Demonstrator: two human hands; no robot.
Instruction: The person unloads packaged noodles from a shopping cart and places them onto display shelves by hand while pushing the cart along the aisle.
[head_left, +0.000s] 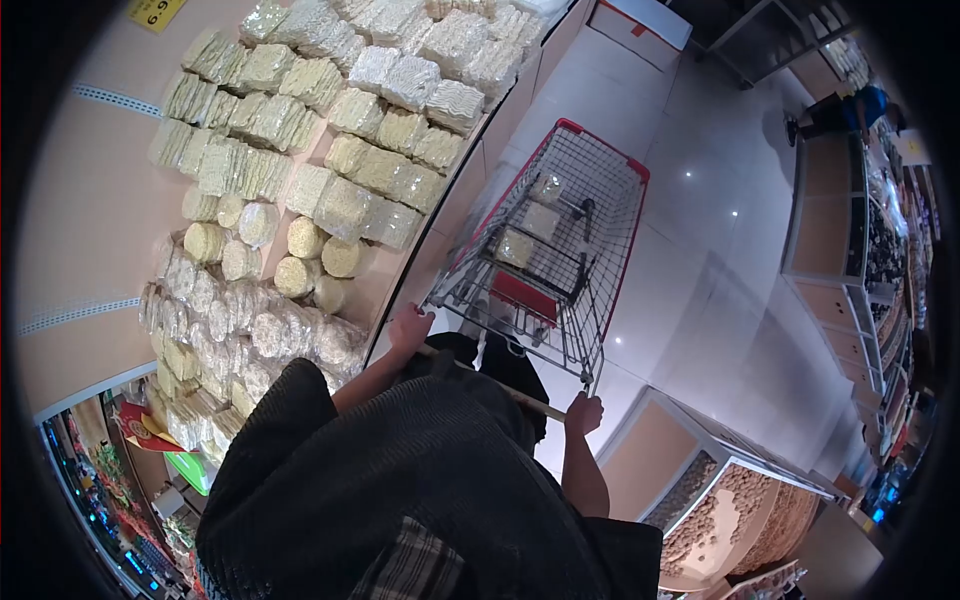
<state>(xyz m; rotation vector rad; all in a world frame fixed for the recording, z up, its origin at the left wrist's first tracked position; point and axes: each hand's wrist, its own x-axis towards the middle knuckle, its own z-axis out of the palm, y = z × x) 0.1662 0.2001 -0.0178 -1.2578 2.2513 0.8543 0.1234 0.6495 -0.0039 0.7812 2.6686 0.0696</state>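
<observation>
A wire shopping cart point(622, 250) with red trim stands in front of me. My left hand point(410, 327) is closed at the left end of its handle point(530, 402), close beside the display shelf. At the right end of that handle, my right hand point(583, 412) is wrapped round it. Inside the cart lie three clear-wrapped packages: a pale one point(548, 187) farthest away, a whitish square one point(541, 220) in the middle, and a yellowish one point(514, 247) nearest me. A red panel point(524, 298) sits at the cart's near end.
Stacks of wrapped dried noodle cakes point(380, 170) cover the shelf on my left, with round ones point(305, 238) nearer me. A bin of brown, nut-like goods point(720, 510) stands at right. Tiled floor point(700, 215) runs ahead. A person point(850, 108) is at the far right shelves.
</observation>
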